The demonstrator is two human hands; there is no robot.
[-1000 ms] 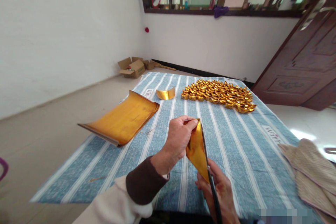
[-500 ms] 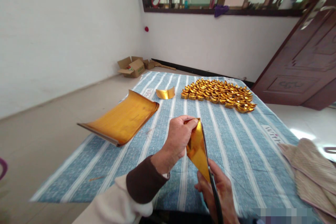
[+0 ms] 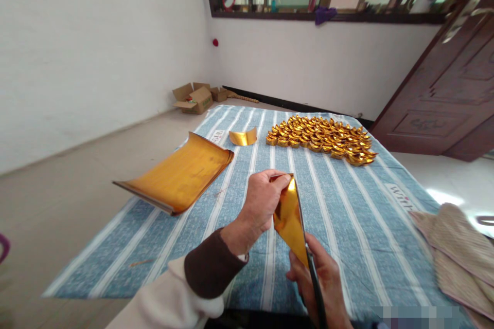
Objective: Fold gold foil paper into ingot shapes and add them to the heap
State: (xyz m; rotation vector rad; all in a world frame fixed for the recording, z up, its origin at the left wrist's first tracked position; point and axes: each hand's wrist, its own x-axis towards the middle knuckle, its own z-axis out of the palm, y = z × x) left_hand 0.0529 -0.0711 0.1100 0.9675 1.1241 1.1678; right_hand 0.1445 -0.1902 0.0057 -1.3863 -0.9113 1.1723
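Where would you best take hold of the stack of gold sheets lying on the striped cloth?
Probably at the curled-up far end of the stack of gold sheets, coming from the side nearest the lone gold piece: that edge lifts off the striped cloth, leaving room for fingers beneath.

We see a shiny gold paper (image 3: 288,220) and a big pile of gold folded shapes (image 3: 320,139) on a blue cloth (image 3: 347,205) with white stripes (the door (image 3: 443,97) is dark brown).

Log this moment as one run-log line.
left hand: pinches gold foil sheet top | right hand: holds its lower end | behind: folded gold ingots
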